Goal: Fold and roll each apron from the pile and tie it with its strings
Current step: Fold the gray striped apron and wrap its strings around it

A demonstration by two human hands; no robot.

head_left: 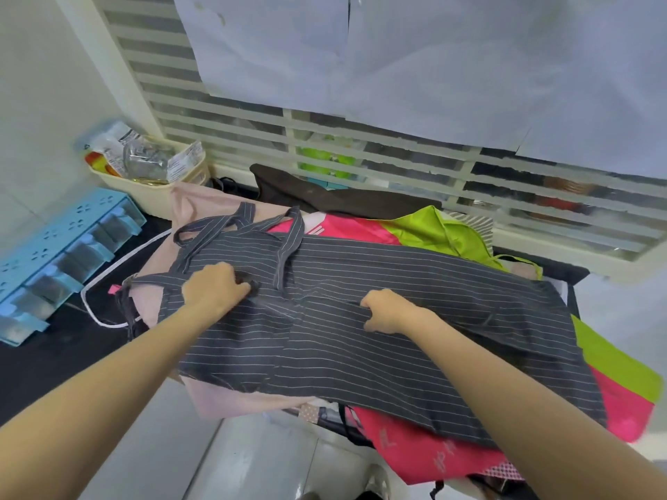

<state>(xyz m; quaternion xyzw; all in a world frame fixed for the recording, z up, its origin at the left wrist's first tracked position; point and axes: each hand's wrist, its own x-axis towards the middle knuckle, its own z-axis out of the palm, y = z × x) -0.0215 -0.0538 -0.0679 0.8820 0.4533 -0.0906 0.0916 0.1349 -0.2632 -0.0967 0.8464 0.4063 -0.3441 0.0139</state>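
My left hand (216,287) and right hand (388,312) both pinch folds of the striped apron (361,341), spread across the pile (613,366). Its strings (285,254) lie loose; folding looks barely begun, rolling and tying remain.

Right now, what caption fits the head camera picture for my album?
Both hands, left and right, grip a grey striped apron spread over a colourful apron pile.

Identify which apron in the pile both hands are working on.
The grey pinstriped apron, spread on top of the pile. The left hand and right hand both grip its cloth; the pink apron and lime-green apron lie underneath, untouched.
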